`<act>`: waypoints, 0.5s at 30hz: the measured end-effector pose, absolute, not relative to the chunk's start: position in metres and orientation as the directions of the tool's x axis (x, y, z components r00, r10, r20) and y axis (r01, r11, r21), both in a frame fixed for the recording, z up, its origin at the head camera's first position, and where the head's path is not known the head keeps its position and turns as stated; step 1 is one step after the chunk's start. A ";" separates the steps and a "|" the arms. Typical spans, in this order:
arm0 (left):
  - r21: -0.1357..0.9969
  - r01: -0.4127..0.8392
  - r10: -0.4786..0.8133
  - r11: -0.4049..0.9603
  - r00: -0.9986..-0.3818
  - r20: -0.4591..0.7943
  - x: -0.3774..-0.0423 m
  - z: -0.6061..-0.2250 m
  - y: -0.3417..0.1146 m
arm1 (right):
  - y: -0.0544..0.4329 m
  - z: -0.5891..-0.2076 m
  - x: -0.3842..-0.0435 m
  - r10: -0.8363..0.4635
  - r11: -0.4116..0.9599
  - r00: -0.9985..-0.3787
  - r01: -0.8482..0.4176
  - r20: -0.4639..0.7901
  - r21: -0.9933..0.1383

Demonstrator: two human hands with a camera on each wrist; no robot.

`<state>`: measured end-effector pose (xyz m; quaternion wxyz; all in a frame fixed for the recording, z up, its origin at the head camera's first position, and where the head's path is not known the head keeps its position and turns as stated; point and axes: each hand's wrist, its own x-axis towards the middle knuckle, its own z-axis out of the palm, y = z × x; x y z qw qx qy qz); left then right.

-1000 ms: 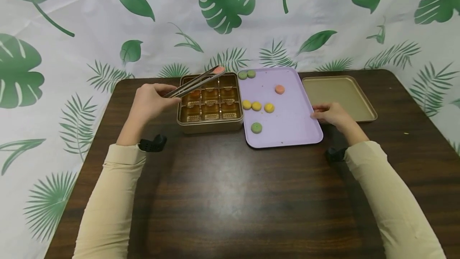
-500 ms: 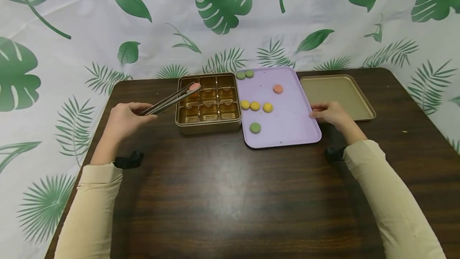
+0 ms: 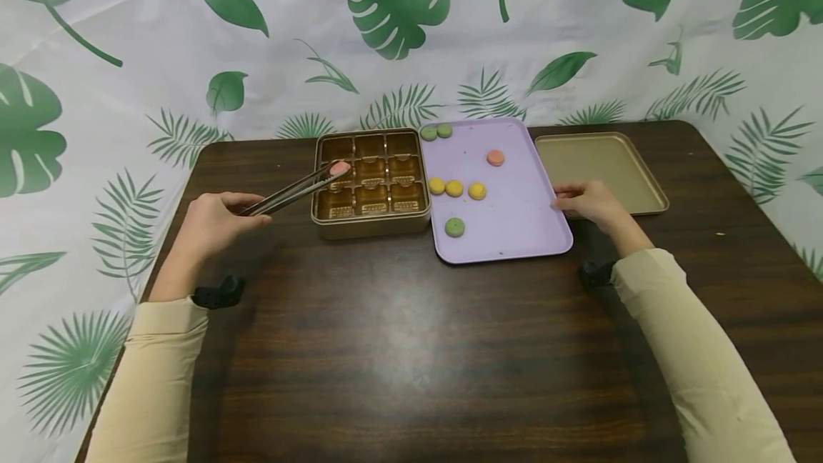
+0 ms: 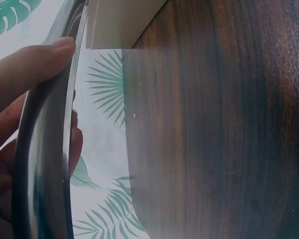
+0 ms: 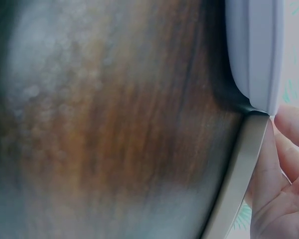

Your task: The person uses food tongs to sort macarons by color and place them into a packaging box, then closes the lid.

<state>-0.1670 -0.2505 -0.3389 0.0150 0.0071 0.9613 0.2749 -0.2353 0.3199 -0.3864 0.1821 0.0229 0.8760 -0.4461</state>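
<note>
- Nearest you, the dark wooden table [image 3: 398,349] spreads out in front of the lilac tray [image 3: 514,223], your landmark.
- Your left hand [image 3: 215,223], well left of the tray, grips the metal tongs [image 3: 286,195].
- Your right hand [image 3: 591,204] pinches the tray's right edge.
- Just left of the tray, the gold box [image 3: 379,226] has nine compartments. Your tongs hold a pink macaron [image 3: 338,168] at the left one of its middle row; you cannot tell whether it touches the bottom.
- On the tray, a green macaron [image 3: 454,227] lies nearest you, then three yellow macarons [image 3: 454,188] in a row, an orange-pink macaron [image 3: 495,158] beyond, and two green macarons [image 3: 444,130] at the far left corner.
- Just right of the tray lies the shallow gold pan [image 3: 598,163].
- Behind the tray hangs the leaf-print backdrop [image 3: 289,13].
</note>
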 end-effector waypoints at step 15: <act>0.577 -0.043 0.005 0.816 -0.997 -0.083 -0.169 -0.341 -0.246 | 0.319 -0.385 -0.235 -0.123 0.600 -0.925 0.220 -0.360 -0.769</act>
